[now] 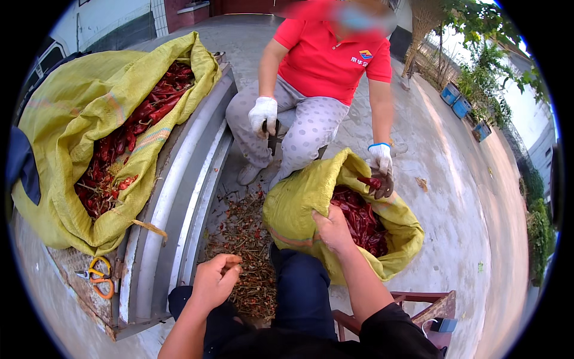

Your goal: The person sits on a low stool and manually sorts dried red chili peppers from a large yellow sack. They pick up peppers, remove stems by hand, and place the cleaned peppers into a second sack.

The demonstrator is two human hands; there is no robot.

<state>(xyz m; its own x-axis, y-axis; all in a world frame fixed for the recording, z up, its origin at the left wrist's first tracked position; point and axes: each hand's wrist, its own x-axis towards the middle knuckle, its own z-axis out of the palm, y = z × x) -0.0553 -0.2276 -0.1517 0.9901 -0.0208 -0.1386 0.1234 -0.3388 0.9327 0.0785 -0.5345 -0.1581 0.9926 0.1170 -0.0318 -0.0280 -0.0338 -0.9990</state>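
Note:
My right hand (332, 226) grips the near left rim of a yellow woven sack (296, 215), its fingers folded over the edge. Dried red chili peppers (358, 220) fill this sack's mouth. Over the litter on the ground, my left hand (218, 280) hovers with its fingers curled and thumb close to the index finger. I cannot tell whether anything small is in it. Beneath it lies a heap of chili stems and scraps (251, 260). Across from me, a seated person's gloved hand (381, 172) holds a red chili pepper (371, 182) above the sack.
To the left, a larger yellow sack (89, 85) of red chilies (134, 125) lies open on a metal-edged truck bed (157, 251). Orange-handled pruning shears (101, 278) rest there. The person's other gloved hand (263, 116) holds a dark object. A wooden stool (430, 309) stands at my right.

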